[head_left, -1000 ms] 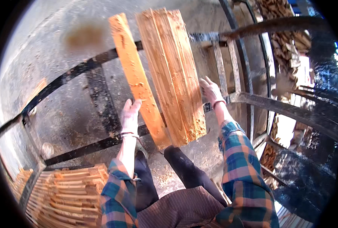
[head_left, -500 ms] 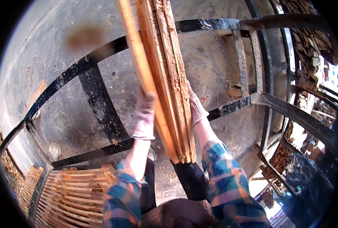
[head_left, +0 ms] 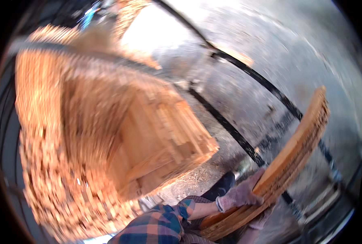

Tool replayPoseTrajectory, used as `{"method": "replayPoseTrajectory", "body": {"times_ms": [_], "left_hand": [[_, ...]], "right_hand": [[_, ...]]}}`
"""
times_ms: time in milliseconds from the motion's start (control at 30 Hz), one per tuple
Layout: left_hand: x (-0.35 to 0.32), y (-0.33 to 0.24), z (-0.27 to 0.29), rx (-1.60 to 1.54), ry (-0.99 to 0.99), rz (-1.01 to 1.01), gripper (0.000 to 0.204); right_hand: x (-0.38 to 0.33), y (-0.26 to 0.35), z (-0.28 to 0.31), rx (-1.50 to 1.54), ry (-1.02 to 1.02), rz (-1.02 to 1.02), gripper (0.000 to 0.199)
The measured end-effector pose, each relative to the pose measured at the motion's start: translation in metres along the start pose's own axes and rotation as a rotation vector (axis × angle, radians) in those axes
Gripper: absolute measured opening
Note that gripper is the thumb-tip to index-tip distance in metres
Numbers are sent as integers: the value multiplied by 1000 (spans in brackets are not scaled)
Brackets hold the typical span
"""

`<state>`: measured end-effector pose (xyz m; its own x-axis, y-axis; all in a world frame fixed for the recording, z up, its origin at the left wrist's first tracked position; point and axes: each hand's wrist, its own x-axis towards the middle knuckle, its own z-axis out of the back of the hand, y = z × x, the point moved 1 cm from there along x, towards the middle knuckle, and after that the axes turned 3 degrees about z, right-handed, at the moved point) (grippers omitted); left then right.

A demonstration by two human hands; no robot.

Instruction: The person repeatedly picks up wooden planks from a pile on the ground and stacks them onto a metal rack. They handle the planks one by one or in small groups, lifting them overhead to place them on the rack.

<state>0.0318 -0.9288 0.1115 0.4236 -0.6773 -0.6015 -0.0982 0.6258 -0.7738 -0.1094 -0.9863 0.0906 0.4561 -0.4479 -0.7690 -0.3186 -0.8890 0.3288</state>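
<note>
A bundle of long wooden strips (head_left: 290,158), orange-brown with rough bark-like edges, slants from my lap toward the far right. My left hand (head_left: 242,194), in a pale knitted glove, is closed around the bundle's near side. On the other side, my right hand (head_left: 261,221) grips the same strips from beneath. Its fingers are mostly hidden by the wood. At the lower end the strips fan slightly apart.
A big stack of cut wooden strips (head_left: 75,175), blurred by motion, fills the left, with a hollow among its piled pieces. Black metal frame bars (head_left: 233,136) cross the grey floor (head_left: 246,28) ahead and right. My dark shoe (head_left: 223,185) stands beside the stack.
My view has swung left, bringing the wood stack from the lower left to fill the left side. The bundle, upright before me earlier, now tilts to the right, still held in both hands.
</note>
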Motion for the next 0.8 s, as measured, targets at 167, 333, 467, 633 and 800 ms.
{"method": "replayPoseTrajectory", "body": {"times_ms": [167,333,467,633,800], "left_hand": [[-127,-56,69,-378,-264,-268,123],[-229,-72,128,-511,-563,-516,115],[-318,-45,170,-748,-718,-515,97],[-355,30,250,-1286,-441,-962,67],[-508,-65,395,-1039,-1227,-928,49]], "right_hand": [[-61,0,-86,-1117,487,568,67],[-147,-16,-210,-908,864,196,88],[-230,-97,-302,-968,1095,69,112],[-307,-193,-382,-1053,1398,208,98],[-418,-287,-553,-1521,1661,665,48]]}}
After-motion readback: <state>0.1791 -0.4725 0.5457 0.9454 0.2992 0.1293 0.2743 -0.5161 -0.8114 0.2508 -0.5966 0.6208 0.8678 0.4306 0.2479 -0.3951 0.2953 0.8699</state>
